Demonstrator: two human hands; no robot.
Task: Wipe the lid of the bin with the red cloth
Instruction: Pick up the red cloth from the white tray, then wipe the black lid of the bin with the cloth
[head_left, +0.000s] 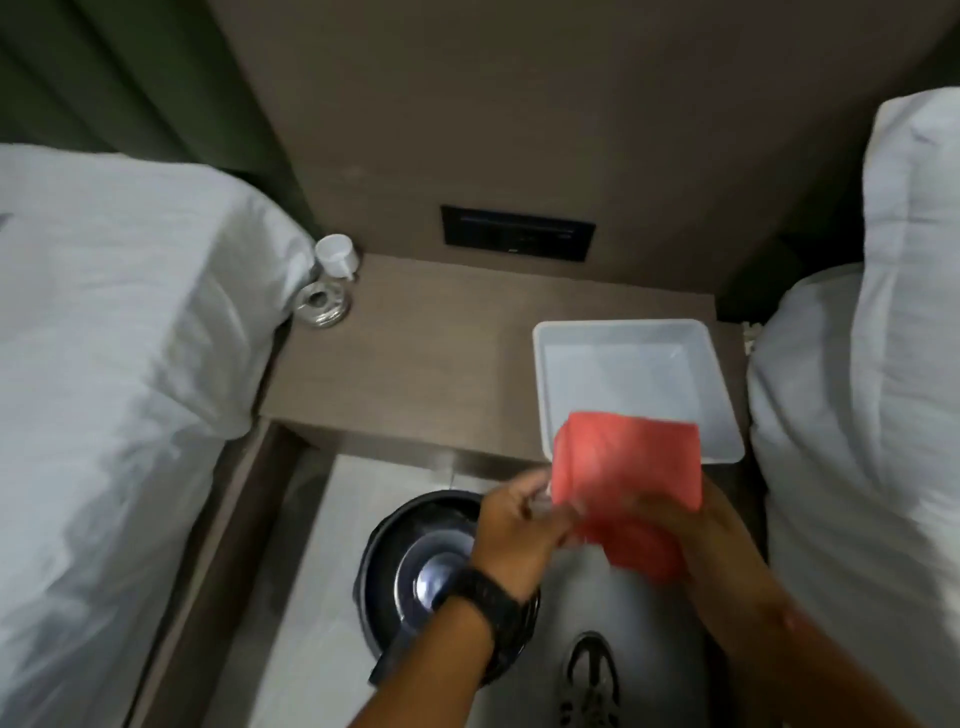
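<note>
The red cloth (628, 478) is held up in front of me, above the floor, with both hands on it. My right hand (670, 525) grips its lower part. My left hand (519, 525), with a black watch on the wrist, pinches its left edge. Below my left forearm stands the round black bin (410, 551) on the pale floor; its shiny lid (431, 577) is partly hidden by my wrist. The cloth hangs to the right of the bin and does not touch it.
A white plastic tray (634, 384) sits on the brown nightstand (405, 364), just behind the cloth. A small white cup (336, 257) and a metal holder (322, 306) stand at its back left. White beds (104, 364) flank both sides. My shoe (592, 675) is on the floor.
</note>
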